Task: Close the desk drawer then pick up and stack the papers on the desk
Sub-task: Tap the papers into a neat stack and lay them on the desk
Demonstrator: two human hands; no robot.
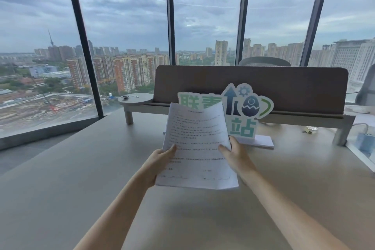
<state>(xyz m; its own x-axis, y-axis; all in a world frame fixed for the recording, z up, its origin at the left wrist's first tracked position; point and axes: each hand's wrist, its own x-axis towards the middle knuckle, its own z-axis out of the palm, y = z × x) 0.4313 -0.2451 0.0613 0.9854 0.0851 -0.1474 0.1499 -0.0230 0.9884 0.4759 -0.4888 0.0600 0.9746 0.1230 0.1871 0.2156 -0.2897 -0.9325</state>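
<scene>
A stack of printed white papers (pixel 195 144) is held up above the pale desk (pixel 81 178), tilted toward me, with its top edge curling back. My left hand (pixel 160 160) grips the stack's left edge, thumb on the front. My right hand (pixel 236 154) grips the right edge the same way. The sheets look roughly aligned, with edges of lower sheets showing at the left and bottom. The desk drawer is out of view.
A cut-out sign (pixel 243 111) with green characters stands on a white base behind the papers. A brown divider panel (pixel 284 87) on a raised shelf (pixel 304 122) runs across the back. A round side shelf (pixel 136 99) sits left. Glass windows lie beyond.
</scene>
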